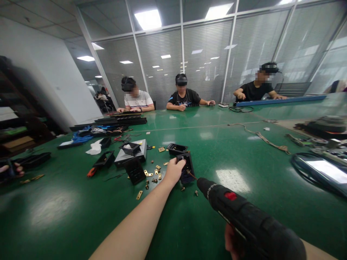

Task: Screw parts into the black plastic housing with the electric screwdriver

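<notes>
Left hand steadies black housing (drill alongside)

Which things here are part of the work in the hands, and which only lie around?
In use: left hand holding black box; right hand holding power drill.

Lying about: brass hinges, orange pliers, grey box, rope, white cloth.

The left arm is stretching far forward, bare to the elbow, with the left hand curling its fingers over the near edge of the black frame, knuckles up. The right hand is sitting low and close to the body, well back from that frame, wrapping around the grip of the power screwdriver, mostly hidden behind it.
</notes>
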### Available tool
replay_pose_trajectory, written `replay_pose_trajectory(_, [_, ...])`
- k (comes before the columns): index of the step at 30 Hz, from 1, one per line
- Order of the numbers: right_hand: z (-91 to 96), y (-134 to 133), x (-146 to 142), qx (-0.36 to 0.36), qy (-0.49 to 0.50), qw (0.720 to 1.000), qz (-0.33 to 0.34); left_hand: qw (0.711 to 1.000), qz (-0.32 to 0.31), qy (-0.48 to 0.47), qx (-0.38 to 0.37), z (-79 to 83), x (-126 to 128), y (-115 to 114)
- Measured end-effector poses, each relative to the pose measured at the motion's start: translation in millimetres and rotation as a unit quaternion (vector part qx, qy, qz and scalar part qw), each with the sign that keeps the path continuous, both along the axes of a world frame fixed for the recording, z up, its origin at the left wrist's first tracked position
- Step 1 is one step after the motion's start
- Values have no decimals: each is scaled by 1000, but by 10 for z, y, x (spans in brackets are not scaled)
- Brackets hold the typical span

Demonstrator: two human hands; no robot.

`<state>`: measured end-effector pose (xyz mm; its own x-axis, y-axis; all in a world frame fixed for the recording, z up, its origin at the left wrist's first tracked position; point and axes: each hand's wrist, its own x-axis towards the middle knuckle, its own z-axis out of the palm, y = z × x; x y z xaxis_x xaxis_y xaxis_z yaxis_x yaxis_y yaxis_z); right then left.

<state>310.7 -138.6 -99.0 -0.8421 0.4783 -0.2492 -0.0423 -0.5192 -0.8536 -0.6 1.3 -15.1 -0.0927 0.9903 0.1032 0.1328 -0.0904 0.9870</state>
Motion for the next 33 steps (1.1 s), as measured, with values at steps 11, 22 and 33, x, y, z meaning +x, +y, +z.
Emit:
replay_pose_trajectory(11, [-168, -193, 32, 35, 16, 998, -50, 1000, -9, 7, 1, 6, -4, -9])
replay_pose_trajectory(22, [-284, -180, 84, 70, 3, 997, -32, 1000, -7, 9, -1, 70, 11, -42])
replay_pose_trajectory(33, [-386, -217, 158, 104, 9, 994, -29, 1000, -6, 4, -12, 78, 19, -47])
